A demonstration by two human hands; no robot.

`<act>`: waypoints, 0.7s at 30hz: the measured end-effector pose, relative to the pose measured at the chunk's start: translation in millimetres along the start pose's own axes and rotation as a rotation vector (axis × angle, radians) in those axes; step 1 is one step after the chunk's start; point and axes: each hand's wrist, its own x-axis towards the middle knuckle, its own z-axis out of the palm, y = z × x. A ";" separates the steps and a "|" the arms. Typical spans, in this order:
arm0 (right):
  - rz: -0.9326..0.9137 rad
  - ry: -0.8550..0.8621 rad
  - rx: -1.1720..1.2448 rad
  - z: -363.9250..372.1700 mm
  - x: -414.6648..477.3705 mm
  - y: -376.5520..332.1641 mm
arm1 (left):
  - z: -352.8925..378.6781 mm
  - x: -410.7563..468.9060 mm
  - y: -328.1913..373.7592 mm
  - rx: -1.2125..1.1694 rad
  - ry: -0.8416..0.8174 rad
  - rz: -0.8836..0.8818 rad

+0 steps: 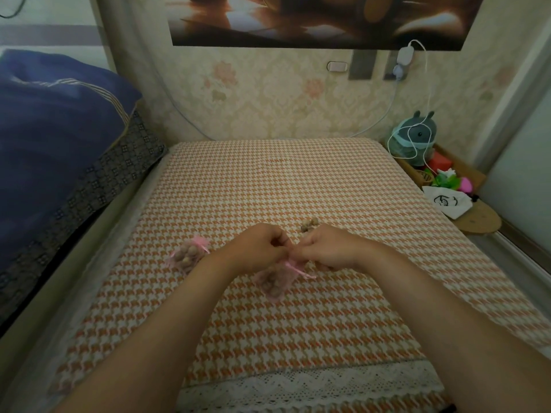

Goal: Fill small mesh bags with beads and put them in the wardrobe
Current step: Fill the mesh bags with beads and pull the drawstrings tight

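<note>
A pink mesh bag filled with brown beads hangs just above the orange houndstooth table cover. My left hand and my right hand meet over its neck, and each pinches the pink ribbon at the bag's top. A second filled pink mesh bag lies on the cover to the left, beside my left forearm. A small heap of loose brown beads sits just behind my right hand, partly hidden by it.
A blue quilt is piled on the bed at the left. At the right edge stand a grey plush toy, a box of colourful items and a white drawstring pouch. A charger cable hangs from the wall.
</note>
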 end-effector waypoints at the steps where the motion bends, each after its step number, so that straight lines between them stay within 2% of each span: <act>1: -0.014 -0.010 -0.052 0.2 0.1 0.5 | -0.4 -0.6 1.0 0.008 -0.001 -0.006; 4: -0.040 -0.010 -0.154 1.2 2.4 4.3 | -1.6 -2.4 5.4 0.041 0.019 -0.034; 12: -0.101 -0.066 -0.164 -6.4 5.9 6.0 | -0.4 0.2 7.4 0.042 0.079 -0.088; 21: -0.073 -0.139 -0.217 -1.5 6.6 9.0 | 3.7 2.0 9.4 -0.012 -0.038 -0.145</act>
